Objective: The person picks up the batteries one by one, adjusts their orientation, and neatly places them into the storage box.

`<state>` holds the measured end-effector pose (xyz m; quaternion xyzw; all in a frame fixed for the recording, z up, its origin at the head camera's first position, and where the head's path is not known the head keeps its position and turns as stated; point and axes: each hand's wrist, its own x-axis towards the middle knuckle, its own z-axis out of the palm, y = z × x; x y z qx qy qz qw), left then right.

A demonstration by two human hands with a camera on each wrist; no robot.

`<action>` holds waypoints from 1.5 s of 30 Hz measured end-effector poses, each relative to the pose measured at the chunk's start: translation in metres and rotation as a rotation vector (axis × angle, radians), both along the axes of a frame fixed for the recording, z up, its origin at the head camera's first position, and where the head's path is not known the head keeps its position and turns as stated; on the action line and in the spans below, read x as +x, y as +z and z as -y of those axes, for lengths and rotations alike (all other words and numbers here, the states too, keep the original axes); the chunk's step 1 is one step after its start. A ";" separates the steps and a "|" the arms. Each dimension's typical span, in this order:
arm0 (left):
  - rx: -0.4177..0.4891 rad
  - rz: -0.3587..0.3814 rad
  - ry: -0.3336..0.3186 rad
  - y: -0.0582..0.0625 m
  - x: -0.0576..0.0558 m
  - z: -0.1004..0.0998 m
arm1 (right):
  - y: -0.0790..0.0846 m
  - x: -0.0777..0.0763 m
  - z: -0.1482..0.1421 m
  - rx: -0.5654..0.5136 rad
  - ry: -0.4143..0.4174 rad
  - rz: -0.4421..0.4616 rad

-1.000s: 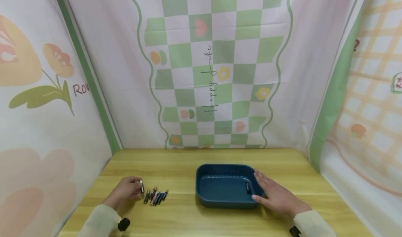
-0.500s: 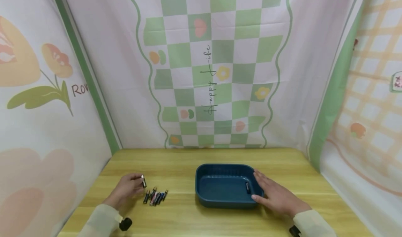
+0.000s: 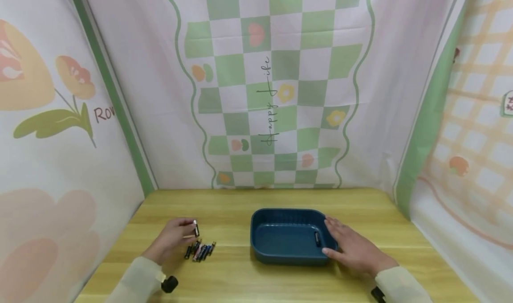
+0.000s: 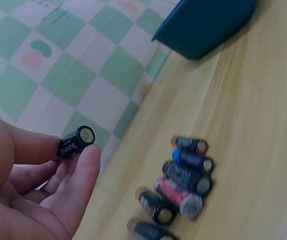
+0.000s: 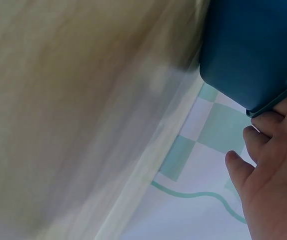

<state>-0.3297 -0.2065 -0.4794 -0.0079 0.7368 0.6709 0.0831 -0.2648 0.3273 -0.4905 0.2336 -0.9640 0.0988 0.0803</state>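
Presently, we judge the work to be at an early stage. One battery [image 3: 317,239] lies inside the tub [image 3: 276,259], near its right wall; a second battery [image 4: 72,144] is off the table, and at least six loose batteries [image 3: 199,251] remain grouped left of the tub. We find the left hand [image 3: 174,235] above that group, thumb and fingers closed in a pinch on the second battery. We note the right hand [image 3: 354,249] spread along the tub's right end, fingers relaxed and touching the rim, gripping no battery. We record a pale wood-grain table [image 3: 240,283], a green-and-white checked cloth [image 3: 286,138] hanging behind it, and printed drapes [image 3: 52,169] at both sides, flowered left, orange-checked right.
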 end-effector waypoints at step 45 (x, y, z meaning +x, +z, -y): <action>0.053 -0.082 -0.218 0.030 -0.031 -0.085 | 0.002 -0.003 -0.002 0.090 0.013 -0.015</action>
